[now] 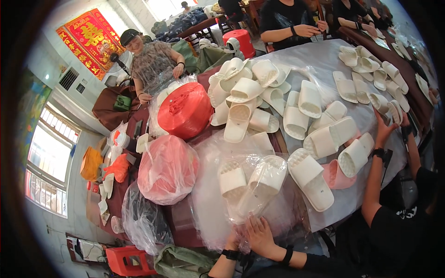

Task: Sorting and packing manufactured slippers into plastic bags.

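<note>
A pair of white slippers (262,183) lies side by side inside a clear plastic bag (245,204) at the table's near edge. My left hand (233,238) is closed at the bag's near end, its fingers partly hidden by the plastic. Beside it, my right hand (260,237) rests with fingers stretched out over the bag near the slipper's heel. Under this bag is a stack of flat clear bags (204,194). Just right of it lies another white slipper pair (310,178), with a pink slipper (338,175) behind.
A heap of white slippers (245,90) covers the table's middle. Left of it sit a red roll of plastic twine (183,111) and a pink-wrapped roll (168,169). A co-worker's hands (384,129) handle slippers at right. Another person (157,65) stands across. A red stool (130,260) is at lower left.
</note>
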A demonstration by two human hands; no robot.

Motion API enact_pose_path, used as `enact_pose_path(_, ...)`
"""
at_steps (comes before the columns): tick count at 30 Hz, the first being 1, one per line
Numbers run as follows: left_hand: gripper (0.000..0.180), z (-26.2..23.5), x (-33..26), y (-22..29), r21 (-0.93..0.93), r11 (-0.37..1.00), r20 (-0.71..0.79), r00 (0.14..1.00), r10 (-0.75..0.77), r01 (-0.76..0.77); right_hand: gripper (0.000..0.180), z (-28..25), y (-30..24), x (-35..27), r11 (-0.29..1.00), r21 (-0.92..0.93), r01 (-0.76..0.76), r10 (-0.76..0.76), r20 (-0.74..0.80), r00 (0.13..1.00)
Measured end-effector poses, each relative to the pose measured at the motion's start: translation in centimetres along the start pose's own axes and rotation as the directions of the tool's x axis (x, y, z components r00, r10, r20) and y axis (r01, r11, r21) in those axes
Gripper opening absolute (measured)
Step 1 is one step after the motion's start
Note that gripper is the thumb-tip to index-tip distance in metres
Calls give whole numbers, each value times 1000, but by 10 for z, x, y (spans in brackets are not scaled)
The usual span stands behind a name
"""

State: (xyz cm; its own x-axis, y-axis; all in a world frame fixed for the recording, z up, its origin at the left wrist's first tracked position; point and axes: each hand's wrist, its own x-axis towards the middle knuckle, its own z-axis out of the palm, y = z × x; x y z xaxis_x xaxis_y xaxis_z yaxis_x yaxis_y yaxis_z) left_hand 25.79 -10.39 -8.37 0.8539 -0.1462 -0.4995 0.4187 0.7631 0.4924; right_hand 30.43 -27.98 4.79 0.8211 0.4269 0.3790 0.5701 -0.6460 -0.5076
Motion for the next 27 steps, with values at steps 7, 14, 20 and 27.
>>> enact_pose_path(7, 43, 71, -7, 23, 106, 982, -258, 958, -127, 159, 42, 33, 6, -18, 998, 62, -5, 1, 67, 998)
enact_pose_path(14, 45, 47, 0, 15, 205, 975, -112, 992, -62, 84, 42, 40, 13, -27, 987, 162, -2, 3, -6, 1000)
enact_pose_path(20, 42, 44, 0, 11, 106, 977, 18, 982, -187, 184, 51, 34, 26, -28, 102, 942, -320, 371, 263, 891)
enact_pose_path(27, 31, 126, -5, 36, 248, 957, -100, 987, -128, 149, 91, 34, 19, -16, 307, 923, -232, 330, 125, 936)
